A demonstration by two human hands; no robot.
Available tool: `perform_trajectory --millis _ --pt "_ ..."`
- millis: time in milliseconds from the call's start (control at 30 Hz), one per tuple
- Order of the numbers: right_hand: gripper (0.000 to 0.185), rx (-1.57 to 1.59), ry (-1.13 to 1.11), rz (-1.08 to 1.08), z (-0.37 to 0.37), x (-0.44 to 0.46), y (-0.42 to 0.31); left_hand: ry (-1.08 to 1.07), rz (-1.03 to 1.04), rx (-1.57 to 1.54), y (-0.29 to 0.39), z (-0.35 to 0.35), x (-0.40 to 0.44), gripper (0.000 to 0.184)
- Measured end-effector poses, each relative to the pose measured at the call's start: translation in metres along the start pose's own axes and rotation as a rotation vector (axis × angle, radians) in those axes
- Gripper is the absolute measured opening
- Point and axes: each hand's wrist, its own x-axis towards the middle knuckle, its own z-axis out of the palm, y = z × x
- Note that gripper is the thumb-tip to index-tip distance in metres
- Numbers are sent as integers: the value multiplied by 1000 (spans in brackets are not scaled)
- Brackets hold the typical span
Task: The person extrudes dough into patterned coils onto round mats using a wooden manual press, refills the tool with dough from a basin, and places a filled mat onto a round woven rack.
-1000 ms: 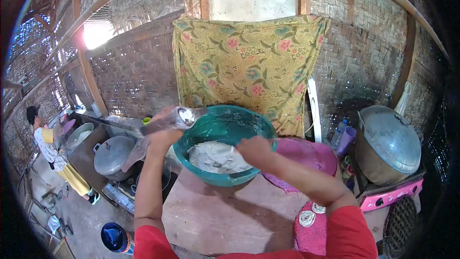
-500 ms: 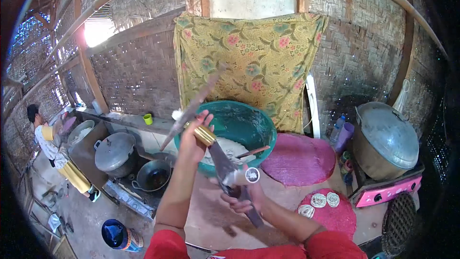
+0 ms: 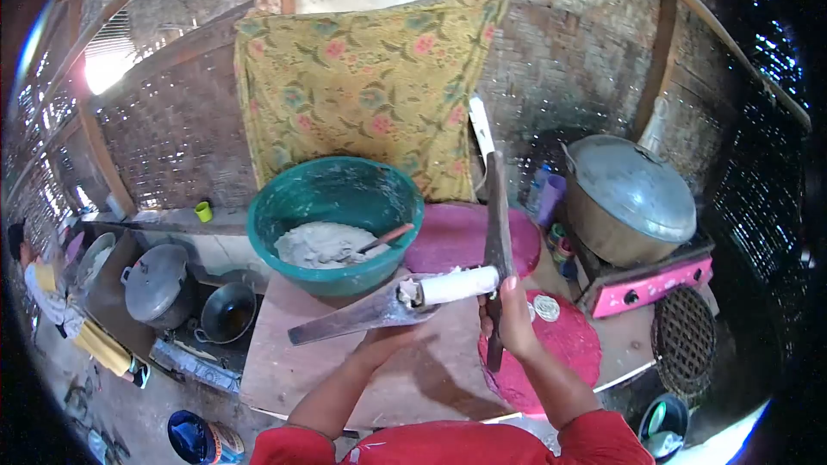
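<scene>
My left hand [image 3: 388, 344] is closed under a long dark wooden press body [image 3: 349, 319], its fingers mostly hidden behind the wood. White dough shows at the opening near the body's right end. A white cylinder [image 3: 461, 285] lies level with one end at that opening; whether it is inside cannot be made out. Its other end meets a wooden crossbar handle [image 3: 498, 224], held upright, which my right hand [image 3: 514, 319] grips low down. Behind them stands a green basin [image 3: 336, 280] with white dough [image 3: 323, 241] and a brown-handled tool [image 3: 388, 238] in it.
A round red mat [image 3: 560, 353] carries coiled white strands [image 3: 546, 307]; a pink mat [image 3: 469, 237] lies behind. At right, a large lidded pot [image 3: 624, 207] stands on a pink stove [image 3: 650, 284]. Pots [image 3: 159, 288] and another person [image 3: 73, 319] are at left.
The two press parts have turned and come together end to end. My left hand has moved down under one part, my right hand up the other's crossbar. The view has shifted right.
</scene>
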Motion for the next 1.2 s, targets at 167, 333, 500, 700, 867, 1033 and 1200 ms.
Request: perform_trajectory --millis 167,333,500,700,867,1033,1200 --pt "59 -646 74 -374 -19 -40 -49 -330 212 730 26 20 -24 50" --pt "88 -1111 -91 -463 -19 -70 -98 -497 97 470 81 28 -41 49" --pt "87 -1315 -217 -362 -18 -94 -112 -689 -32 211 125 51 -66 49" --pt "80 -1243 -307 117 -24 -109 -98 -731 -470 -546 77 100 -72 56" --pt "93 -311 -474 426 -98 -102 -73 -717 -418 -364 103 111 -62 58" --pt "107 358 -752 888 -168 -140 -36 -597 -71 -399 111 119 -12 96" --pt "114 616 -659 972 -199 -135 -25 -387 -42 -1408 104 148 64 87"
